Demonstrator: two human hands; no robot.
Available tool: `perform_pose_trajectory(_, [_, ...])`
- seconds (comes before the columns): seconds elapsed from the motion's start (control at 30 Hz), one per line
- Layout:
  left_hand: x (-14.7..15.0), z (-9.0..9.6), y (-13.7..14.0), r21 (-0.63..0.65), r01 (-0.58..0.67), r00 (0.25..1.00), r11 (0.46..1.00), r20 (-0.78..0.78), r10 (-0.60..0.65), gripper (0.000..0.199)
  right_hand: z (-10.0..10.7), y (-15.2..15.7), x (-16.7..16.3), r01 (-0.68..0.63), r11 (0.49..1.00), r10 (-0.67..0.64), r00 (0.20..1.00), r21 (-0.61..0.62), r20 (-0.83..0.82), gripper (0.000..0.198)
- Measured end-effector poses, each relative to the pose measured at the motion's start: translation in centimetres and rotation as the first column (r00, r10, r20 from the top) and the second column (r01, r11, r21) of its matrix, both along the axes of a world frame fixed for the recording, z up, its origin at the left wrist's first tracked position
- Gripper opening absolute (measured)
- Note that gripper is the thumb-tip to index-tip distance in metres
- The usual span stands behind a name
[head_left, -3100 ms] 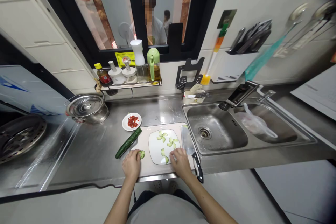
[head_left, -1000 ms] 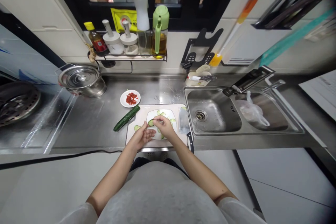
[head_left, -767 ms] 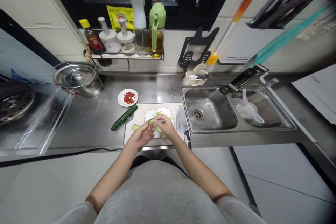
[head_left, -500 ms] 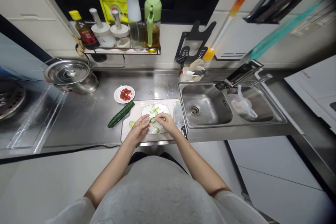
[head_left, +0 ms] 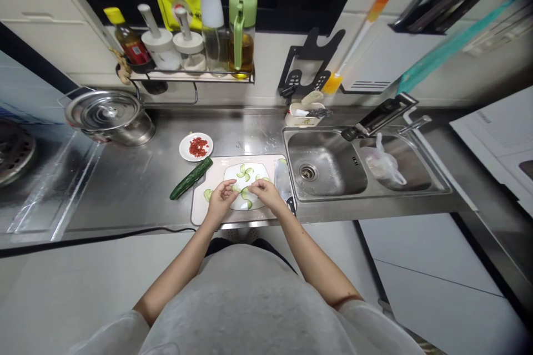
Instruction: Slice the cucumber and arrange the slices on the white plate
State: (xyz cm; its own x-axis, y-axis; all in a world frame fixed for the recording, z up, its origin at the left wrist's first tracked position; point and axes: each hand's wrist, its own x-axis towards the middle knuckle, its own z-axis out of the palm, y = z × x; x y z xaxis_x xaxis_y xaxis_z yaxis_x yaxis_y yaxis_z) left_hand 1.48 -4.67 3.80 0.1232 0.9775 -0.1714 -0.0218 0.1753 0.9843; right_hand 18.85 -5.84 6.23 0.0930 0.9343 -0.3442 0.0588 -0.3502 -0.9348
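Observation:
Both my hands are over a white plate [head_left: 257,170] that lies on a pale cutting board [head_left: 199,212]. Between the thumb and fingers of my left hand [head_left: 221,199] is a thin pale green cucumber slice [head_left: 235,188]. My right hand [head_left: 267,194] is pinched at the plate's middle, close to the left fingertips; what is in the pinch is too small to make out. Curved cucumber slices [head_left: 245,172] lie in a pinwheel on the plate, others below and at its right, partly behind my hands. More slices [head_left: 207,194] sit on the board's left side.
A knife [head_left: 283,178] rests on the board's right side. To the left lies a whole cucumber [head_left: 190,178], below a small plate of chopped red pieces [head_left: 183,150]. A double sink [head_left: 328,163] is at right, a lidded steel pot [head_left: 135,127] at far left, a condiment rack [head_left: 191,79] behind.
My left hand has drawn its thumb and fingers closer together around the slice. My right hand stays pinched over the plate, shifted slightly. The whole view has moved a little.

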Motion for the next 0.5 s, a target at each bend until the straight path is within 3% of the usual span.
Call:
perform_pose_trajectory(0.27, [-0.1, -1.5, -0.3, 0.006, 0.017, 0.976, 1.0, -0.217, -0.016, 0.028, -2.7, 0.3, 0.8, -0.076, 0.997, 0.07, 0.966, 0.016, 0.247, 0.022])
perform_pose_trajectory(0.5, [0.1, -2.6, -0.5, -0.074, 0.083, 0.94, 0.994, -0.326, -0.102, 0.025, -4.0, 0.4, 1.8, -0.197, 0.98, 0.185, 0.934, 0.01, 0.305, 0.019])
